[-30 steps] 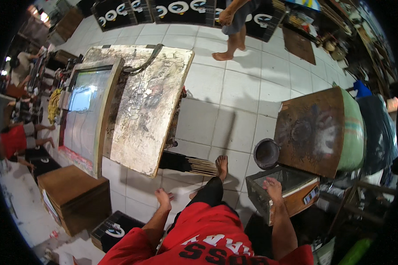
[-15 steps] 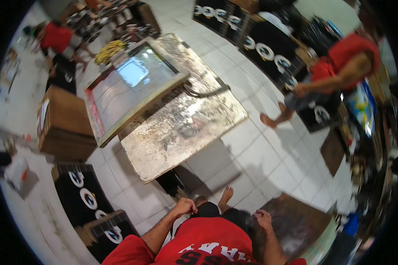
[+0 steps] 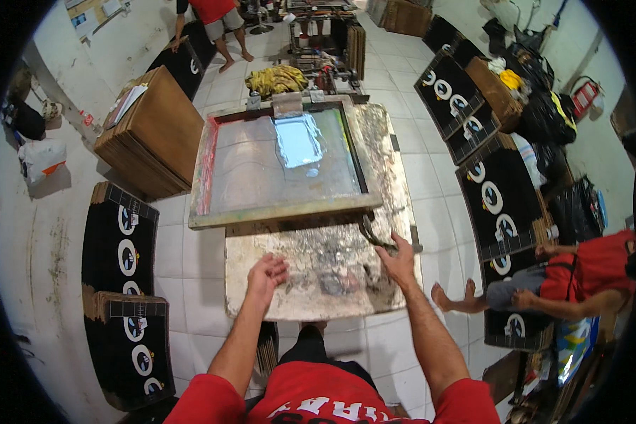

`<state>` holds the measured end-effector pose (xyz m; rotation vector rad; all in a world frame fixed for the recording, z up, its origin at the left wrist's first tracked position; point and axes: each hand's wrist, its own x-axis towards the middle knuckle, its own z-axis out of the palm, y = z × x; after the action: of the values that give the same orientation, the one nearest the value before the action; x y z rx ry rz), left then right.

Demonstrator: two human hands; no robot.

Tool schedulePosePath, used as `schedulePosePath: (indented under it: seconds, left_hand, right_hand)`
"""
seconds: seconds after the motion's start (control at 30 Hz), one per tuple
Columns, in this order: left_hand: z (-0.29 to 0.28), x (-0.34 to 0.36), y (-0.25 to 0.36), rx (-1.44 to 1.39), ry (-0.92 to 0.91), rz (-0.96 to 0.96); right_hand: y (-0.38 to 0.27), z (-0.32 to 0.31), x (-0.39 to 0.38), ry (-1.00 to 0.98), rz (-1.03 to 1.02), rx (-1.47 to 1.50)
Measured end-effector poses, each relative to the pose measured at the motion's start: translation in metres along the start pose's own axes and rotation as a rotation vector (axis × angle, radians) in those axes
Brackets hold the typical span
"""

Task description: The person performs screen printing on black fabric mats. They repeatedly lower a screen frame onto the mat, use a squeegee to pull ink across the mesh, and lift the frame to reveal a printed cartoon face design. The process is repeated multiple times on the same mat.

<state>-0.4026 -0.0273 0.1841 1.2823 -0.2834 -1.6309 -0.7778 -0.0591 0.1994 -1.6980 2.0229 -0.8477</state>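
A wooden-framed printing screen (image 3: 286, 210) stands raised at a slant over a worn, stained work table (image 3: 290, 297). On its mesh lies a wet patch of light blue ink (image 3: 298, 141). My left hand (image 3: 265, 278) hovers above the table's near left part, holding nothing, with its fingers apart and loosely bent. At the table's right side, my right hand (image 3: 398, 263) reaches toward a dark curved strap or handle (image 3: 368, 232) below the frame's corner. Its thumb and fingers are spread; whether they touch the strap I cannot tell.
Stacked brown boards (image 3: 152, 134) stand left of the table. Black printed boards (image 3: 124, 247) lean along the left wall, and more black boards (image 3: 498, 198) line the right. A person in red (image 3: 579, 275) sits at right. Beyond the screen lies a yellow cloth (image 3: 275, 80).
The view has swung round to face the table squarely, and the table is closer. Both my hands have risen from beside my body to its near part.
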Motion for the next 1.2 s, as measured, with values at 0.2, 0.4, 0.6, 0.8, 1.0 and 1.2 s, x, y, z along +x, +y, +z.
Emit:
schedulePosePath:
  seconds: [0.2, 0.4, 0.6, 0.8, 1.0, 1.2]
  left_hand:
    - [0.023, 0.096, 0.025, -0.184, 0.258, 0.034]
    - [0.028, 0.1, 0.008, -0.241, 0.383, 0.088]
    - [0.03, 0.108, 0.006, -0.295, 0.447, 0.052]
    - [0.061, 0.065, 0.055, -0.416, 0.361, 0.072]
    - [0.092, 0.0, 0.183, -0.299, -0.298, 0.546]
    - [-0.144, 0.031, 0.122, 0.622, 0.639, 0.498]
  right_hand:
    - [-0.008, 0.055, 0.071, -0.272, 0.289, 0.301]
    - [0.081, -0.029, 0.118, 0.106, 0.14, -0.038]
    - [0.087, -0.119, 0.125, -0.079, 0.151, -0.563]
    - [-0.116, -0.002, 0.136, 0.045, -0.593, 0.042]
    - [-0.269, -0.04, 0.221, 0.446, -0.875, -0.125]
    - [-0.357, -0.124, 0.363, 0.234, -0.761, 0.031]
